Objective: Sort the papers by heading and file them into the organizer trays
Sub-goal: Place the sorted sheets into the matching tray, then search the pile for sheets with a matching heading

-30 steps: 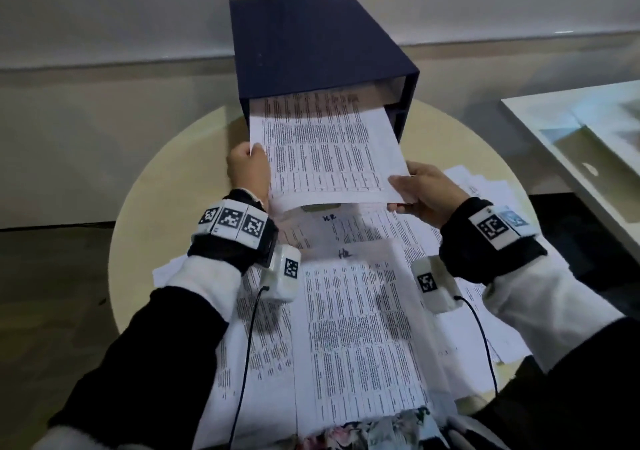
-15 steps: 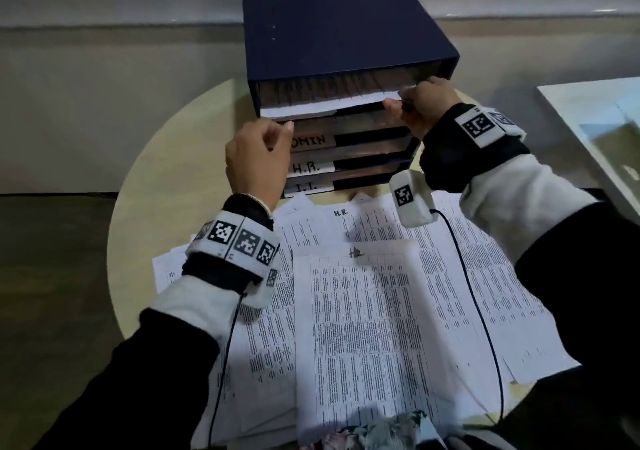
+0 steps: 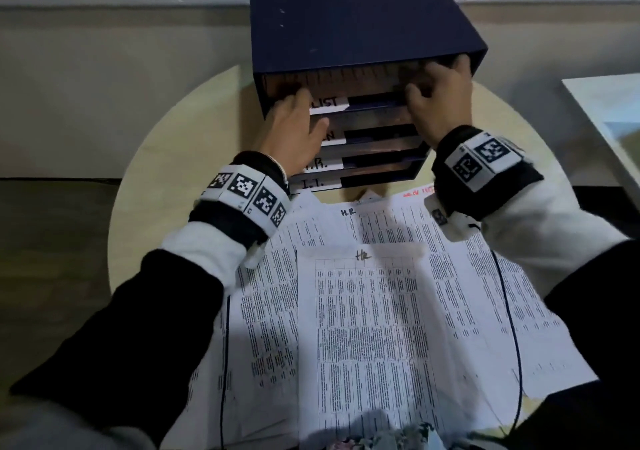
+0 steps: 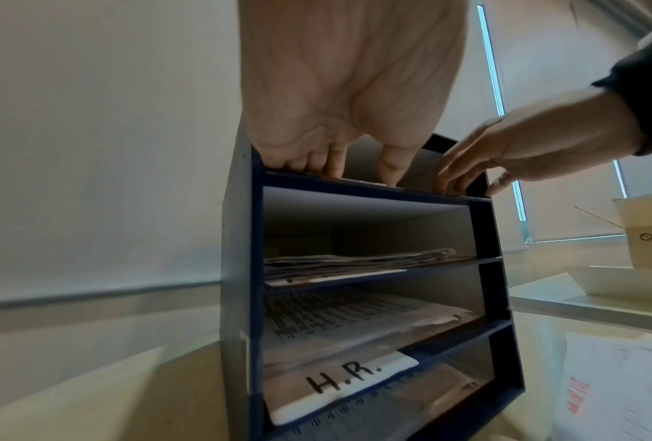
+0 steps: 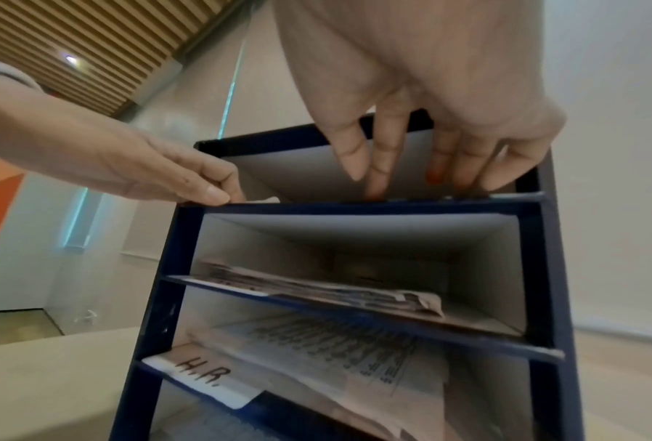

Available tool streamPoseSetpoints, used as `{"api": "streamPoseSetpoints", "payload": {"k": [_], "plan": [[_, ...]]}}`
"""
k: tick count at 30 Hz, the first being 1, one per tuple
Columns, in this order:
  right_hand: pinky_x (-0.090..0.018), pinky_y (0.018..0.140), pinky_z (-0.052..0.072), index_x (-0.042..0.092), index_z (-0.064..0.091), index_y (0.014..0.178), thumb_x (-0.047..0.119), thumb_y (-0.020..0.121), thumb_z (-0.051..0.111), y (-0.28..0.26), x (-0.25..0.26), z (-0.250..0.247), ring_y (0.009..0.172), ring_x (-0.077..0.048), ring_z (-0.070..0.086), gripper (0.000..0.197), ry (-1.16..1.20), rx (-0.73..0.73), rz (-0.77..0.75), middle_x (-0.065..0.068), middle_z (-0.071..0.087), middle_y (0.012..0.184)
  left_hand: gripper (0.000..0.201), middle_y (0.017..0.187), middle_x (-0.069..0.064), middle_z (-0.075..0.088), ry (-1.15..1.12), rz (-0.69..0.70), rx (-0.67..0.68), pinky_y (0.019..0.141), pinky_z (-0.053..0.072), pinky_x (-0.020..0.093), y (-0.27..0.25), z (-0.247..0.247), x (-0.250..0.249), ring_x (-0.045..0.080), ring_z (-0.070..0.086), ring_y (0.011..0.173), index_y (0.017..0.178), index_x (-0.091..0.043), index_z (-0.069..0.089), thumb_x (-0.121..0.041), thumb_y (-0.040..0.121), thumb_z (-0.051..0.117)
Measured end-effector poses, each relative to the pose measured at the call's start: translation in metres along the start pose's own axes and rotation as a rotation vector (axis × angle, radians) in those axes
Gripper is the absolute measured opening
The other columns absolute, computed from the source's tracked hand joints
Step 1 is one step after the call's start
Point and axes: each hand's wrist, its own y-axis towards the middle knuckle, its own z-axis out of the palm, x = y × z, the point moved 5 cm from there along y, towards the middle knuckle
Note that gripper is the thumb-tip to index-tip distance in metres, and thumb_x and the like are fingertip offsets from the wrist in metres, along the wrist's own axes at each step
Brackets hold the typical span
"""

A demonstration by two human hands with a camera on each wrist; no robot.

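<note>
Now, step: seating a sheet in the organizer's (image 3: 353, 16) top tray.
Hands: left hand (image 3: 294, 131) and right hand (image 3: 438, 103) with fingers extended, pressing, gripping nothing.
Next: likely the top HR paper (image 3: 367, 338).

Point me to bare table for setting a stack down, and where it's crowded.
Bare round table shows left of the organizer, bordered by its side, the left hand and the table's rim. A narrower strip lies right of it. The near side is crowded: the papers overlap there.
</note>
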Motion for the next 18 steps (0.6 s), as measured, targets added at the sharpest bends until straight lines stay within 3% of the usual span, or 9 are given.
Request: {"api": "streamPoseSetpoints", "payload": {"k": [3,5,9,12,14,16,18], "plan": [[-0.042,0.103,0.029,0.016,0.061,0.114,0.030,0.090,0.049,-0.002,0.001,0.011,0.128,-0.033,0.031,0.031,-0.184,0.071,-0.046,-0.015,0.037,0.135,0.041,0.117,0.020,0.055,0.102,0.025,-0.007,0.095,0.033,0.038,0.002,0.005,-0.002,0.034,0.050,0.108,0.119,-0.001,0.041,-0.034,0.095,0.043],[-0.042,0.105,0.024,0.018,0.060,0.118,0.033,0.091,0.047,0.000,0.002,0.015,0.129,-0.030,0.030,0.033,-0.217,0.095,-0.052,-0.014,0.038,0.134,0.046,0.115,0.020,0.056,0.183,0.016,0.005,0.098,0.028,0.039,0.003,0.008,-0.003,0.034,0.049,0.108,0.122,-0.001,0.040,-0.038,0.094,0.043],[-0.038,0.106,0.024,0.018,0.059,0.121,0.029,0.091,0.048,-0.004,0.000,0.017,0.129,-0.030,0.032,0.033,-0.174,0.087,-0.081,-0.014,0.039,0.134,0.057,0.131,0.019,0.047,0.285,0.006,0.012,0.113,0.018,0.041,-0.001,0.013,-0.002,0.032,0.040,0.124,0.132,-0.002,0.035,-0.043,0.093,0.043],[-0.040,0.102,0.033,0.012,0.062,0.113,0.020,0.088,0.050,-0.022,-0.005,0.017,0.125,-0.031,0.035,0.029,-0.098,0.066,-0.148,-0.014,0.040,0.133,0.068,0.154,0.015,0.017,0.293,0.008,0.043,0.117,0.001,0.041,-0.018,0.024,-0.001,0.028,0.012,0.144,0.147,-0.008,0.015,-0.041,0.094,0.042],[-0.040,0.098,0.038,0.009,0.065,0.104,0.014,0.085,0.050,-0.039,-0.012,0.018,0.124,-0.030,0.037,0.025,-0.052,0.046,-0.162,-0.014,0.042,0.131,0.072,0.158,0.008,-0.007,0.232,0.005,0.054,0.116,-0.005,0.043,-0.036,0.035,0.000,0.024,-0.009,0.146,0.149,-0.013,0.007,-0.036,0.094,0.046],[-0.042,0.098,0.039,0.009,0.067,0.102,0.011,0.084,0.052,-0.061,-0.023,0.030,0.122,-0.031,0.040,0.024,-0.057,0.097,-0.157,-0.015,0.043,0.129,0.072,0.157,0.006,-0.016,0.159,-0.032,0.103,0.116,-0.005,0.045,-0.057,0.053,0.004,0.024,-0.014,0.145,0.149,-0.014,0.009,-0.032,0.092,0.051],[-0.044,0.100,0.038,0.010,0.066,0.106,0.011,0.084,0.054,-0.087,-0.039,0.049,0.122,-0.030,0.042,0.026,-0.077,0.226,-0.136,-0.014,0.045,0.128,0.077,0.156,0.003,-0.018,0.059,-0.151,0.238,0.117,-0.001,0.046,-0.082,0.078,0.014,0.025,-0.012,0.145,0.149,-0.018,0.007,-0.031,0.091,0.055]]}}
